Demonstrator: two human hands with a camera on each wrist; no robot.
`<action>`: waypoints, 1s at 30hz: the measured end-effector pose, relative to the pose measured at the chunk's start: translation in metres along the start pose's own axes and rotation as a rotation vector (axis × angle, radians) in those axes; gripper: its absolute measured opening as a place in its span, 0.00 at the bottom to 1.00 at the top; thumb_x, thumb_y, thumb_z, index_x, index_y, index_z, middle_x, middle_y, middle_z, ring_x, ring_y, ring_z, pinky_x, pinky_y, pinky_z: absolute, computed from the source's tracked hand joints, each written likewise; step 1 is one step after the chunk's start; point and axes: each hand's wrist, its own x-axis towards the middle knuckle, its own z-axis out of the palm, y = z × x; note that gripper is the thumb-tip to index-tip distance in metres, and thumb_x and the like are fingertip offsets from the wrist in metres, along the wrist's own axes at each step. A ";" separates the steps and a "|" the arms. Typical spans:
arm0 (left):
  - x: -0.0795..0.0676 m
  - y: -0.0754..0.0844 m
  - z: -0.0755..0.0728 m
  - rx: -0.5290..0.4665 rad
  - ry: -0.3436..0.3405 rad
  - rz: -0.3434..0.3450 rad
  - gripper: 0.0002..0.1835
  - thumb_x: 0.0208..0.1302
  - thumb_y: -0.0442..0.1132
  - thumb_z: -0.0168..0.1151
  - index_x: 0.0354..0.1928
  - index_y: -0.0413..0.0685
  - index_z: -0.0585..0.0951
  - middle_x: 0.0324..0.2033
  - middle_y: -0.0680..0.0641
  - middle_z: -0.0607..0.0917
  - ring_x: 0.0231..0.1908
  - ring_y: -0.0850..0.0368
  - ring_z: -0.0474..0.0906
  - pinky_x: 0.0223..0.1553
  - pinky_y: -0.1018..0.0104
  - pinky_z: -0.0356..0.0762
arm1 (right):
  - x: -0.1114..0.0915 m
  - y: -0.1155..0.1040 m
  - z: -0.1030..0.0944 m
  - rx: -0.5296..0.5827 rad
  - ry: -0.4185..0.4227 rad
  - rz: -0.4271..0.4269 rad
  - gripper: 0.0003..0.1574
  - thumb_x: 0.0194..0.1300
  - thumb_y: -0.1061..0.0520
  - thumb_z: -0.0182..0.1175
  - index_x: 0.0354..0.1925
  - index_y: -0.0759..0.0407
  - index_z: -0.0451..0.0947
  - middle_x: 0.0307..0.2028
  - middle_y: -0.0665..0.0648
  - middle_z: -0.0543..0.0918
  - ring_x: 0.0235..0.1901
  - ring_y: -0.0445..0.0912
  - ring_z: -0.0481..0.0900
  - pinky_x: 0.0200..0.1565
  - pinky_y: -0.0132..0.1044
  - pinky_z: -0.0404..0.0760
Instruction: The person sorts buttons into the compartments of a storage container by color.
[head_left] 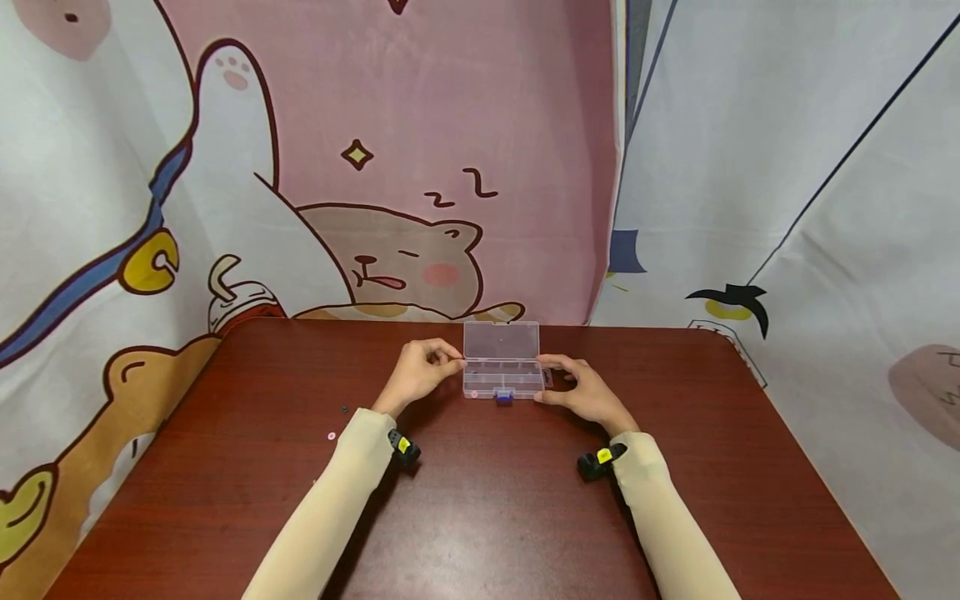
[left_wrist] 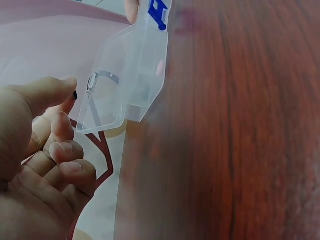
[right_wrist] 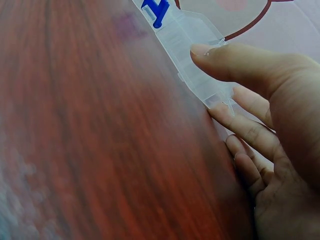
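A clear plastic compartment box [head_left: 502, 379] with its lid [head_left: 501, 340] raised stands near the table's far edge. Its blue latch [head_left: 504, 400] faces the front, and a small pink piece [head_left: 474, 394] shows in the front left compartment. My left hand [head_left: 422, 369] is just left of the box, pinching a tiny black piece [left_wrist: 75, 95] between thumb and forefinger; its exact kind is too small to tell. At the other end, my right hand [head_left: 588, 392] holds the box, thumb [right_wrist: 210, 57] at the front and fingers around the right end.
Left of the left forearm lie a small pink-and-white round piece [head_left: 331, 436] and a tiny dark green piece [head_left: 344, 409]. The brown wooden table [head_left: 480, 508] ends at a patterned cloth [head_left: 450, 125] behind the box.
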 end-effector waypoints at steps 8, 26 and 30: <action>0.007 0.003 0.010 0.014 -0.031 0.029 0.03 0.63 0.38 0.73 0.35 0.47 0.89 0.21 0.51 0.81 0.23 0.61 0.72 0.27 0.71 0.69 | -0.001 0.002 0.000 0.007 -0.013 -0.007 0.43 0.57 0.42 0.77 0.68 0.38 0.73 0.65 0.52 0.78 0.66 0.53 0.68 0.66 0.54 0.68; 0.017 0.006 0.013 0.084 -0.076 -0.005 0.06 0.66 0.44 0.72 0.35 0.51 0.89 0.22 0.50 0.81 0.22 0.61 0.71 0.25 0.70 0.70 | 0.002 0.002 -0.002 0.018 -0.017 0.000 0.43 0.55 0.40 0.78 0.67 0.36 0.74 0.64 0.50 0.79 0.65 0.51 0.68 0.66 0.53 0.68; 0.016 0.006 0.010 0.091 -0.074 -0.005 0.07 0.67 0.46 0.71 0.36 0.51 0.89 0.22 0.51 0.81 0.22 0.61 0.71 0.25 0.68 0.70 | 0.002 0.002 -0.002 0.021 -0.019 0.004 0.43 0.55 0.40 0.78 0.67 0.36 0.74 0.64 0.49 0.79 0.65 0.51 0.68 0.66 0.52 0.68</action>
